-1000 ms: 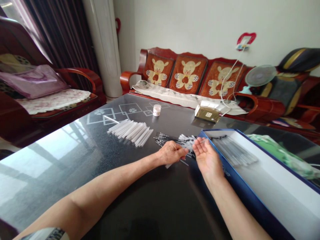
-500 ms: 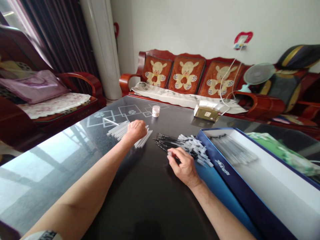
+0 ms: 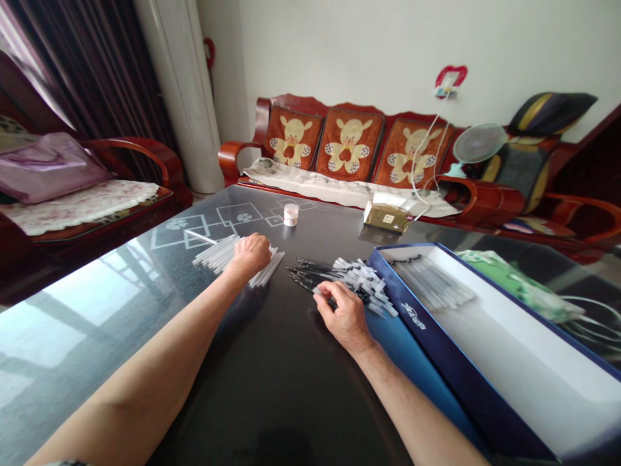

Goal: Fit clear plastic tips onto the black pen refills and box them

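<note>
My left hand [image 3: 251, 254] rests over a spread of white translucent tubes [image 3: 216, 254], its fingers curled down; what the fingertips hold is hidden. To the right, my right hand [image 3: 343, 314] pinches a small whitish piece between thumb and index finger. Just beyond it lies a pile of thin black sticks [image 3: 310, 268] with whitish translucent caps [image 3: 363, 278] on their right ends. A long blue box [image 3: 412, 317] with a white inside stands to the right, holding a row of clear tubes with dark tips [image 3: 436, 285].
On the dark glossy table [image 3: 272, 375] stand a small white jar [image 3: 291, 215] and a tissue box [image 3: 387, 217]. A green and white package [image 3: 519, 285] and a white cable lie beyond the blue box. A wooden sofa [image 3: 237, 155] is behind.
The whole view has shifted, so things appear a little farther left. Both hands stay at about the same places beside the tubes and the black sticks.
</note>
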Demonstrator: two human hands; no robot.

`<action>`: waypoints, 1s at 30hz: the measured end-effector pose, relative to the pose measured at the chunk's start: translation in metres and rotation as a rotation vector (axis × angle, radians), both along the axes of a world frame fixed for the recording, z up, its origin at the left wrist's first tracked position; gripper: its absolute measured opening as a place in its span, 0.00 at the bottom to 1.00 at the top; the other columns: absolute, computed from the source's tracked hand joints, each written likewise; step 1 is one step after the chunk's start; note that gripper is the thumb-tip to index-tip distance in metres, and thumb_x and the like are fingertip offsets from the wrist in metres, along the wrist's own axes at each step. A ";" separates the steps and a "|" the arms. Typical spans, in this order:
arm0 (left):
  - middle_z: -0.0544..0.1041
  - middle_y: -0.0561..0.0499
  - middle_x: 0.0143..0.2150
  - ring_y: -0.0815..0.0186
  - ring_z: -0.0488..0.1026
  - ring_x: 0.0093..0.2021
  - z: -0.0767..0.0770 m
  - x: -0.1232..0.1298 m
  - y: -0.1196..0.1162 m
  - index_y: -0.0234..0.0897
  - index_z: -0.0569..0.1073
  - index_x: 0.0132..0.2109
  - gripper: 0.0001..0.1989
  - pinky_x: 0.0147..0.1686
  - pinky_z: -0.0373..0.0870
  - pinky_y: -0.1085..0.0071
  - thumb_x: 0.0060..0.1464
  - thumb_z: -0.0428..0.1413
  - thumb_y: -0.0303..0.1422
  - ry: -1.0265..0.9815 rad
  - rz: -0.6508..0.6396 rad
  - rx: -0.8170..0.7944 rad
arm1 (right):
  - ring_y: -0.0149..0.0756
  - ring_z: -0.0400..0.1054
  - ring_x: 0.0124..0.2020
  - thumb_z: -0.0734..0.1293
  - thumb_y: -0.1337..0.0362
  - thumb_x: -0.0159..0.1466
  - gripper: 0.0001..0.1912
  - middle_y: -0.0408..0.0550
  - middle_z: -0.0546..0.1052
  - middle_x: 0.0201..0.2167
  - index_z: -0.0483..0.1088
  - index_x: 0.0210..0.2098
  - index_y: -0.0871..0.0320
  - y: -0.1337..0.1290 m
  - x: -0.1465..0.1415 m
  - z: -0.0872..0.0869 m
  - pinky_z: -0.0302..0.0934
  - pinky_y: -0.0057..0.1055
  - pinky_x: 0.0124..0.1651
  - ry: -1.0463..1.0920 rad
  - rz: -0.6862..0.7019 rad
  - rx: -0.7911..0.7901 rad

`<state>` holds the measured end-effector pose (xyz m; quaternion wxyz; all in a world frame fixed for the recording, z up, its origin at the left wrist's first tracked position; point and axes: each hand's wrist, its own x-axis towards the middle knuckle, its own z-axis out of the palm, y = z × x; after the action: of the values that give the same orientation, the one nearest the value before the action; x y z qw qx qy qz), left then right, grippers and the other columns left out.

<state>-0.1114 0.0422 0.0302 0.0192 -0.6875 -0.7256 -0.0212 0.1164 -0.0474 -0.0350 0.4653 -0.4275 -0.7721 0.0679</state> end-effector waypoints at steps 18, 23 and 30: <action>0.73 0.49 0.30 0.67 0.70 0.32 -0.063 0.058 -0.020 0.38 0.76 0.40 0.16 0.30 0.60 0.73 0.64 0.45 0.36 -0.248 -0.501 0.732 | 0.37 0.68 0.41 0.60 0.69 0.64 0.07 0.49 0.73 0.36 0.70 0.38 0.57 0.001 0.000 -0.001 0.64 0.34 0.48 -0.010 -0.083 0.069; 0.73 0.51 0.26 0.69 0.70 0.28 -0.057 0.056 -0.017 0.38 0.76 0.38 0.14 0.28 0.58 0.73 0.63 0.47 0.35 -0.281 -0.554 0.804 | 0.37 0.67 0.42 0.61 0.69 0.64 0.07 0.50 0.72 0.38 0.71 0.38 0.58 -0.003 0.006 0.003 0.63 0.35 0.49 -0.109 -0.132 0.086; 0.73 0.51 0.26 0.69 0.71 0.28 -0.057 0.059 -0.017 0.38 0.76 0.37 0.13 0.26 0.57 0.73 0.63 0.48 0.35 -0.308 -0.591 0.825 | 0.39 0.65 0.38 0.62 0.67 0.64 0.09 0.51 0.71 0.37 0.74 0.39 0.57 -0.031 0.065 0.022 0.61 0.35 0.44 -0.516 -0.505 0.050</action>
<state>-0.0526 0.0252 -0.0269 0.1745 -0.7869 -0.4268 -0.4102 0.1810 -0.0784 -0.0129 0.2677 -0.5962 -0.7355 -0.1783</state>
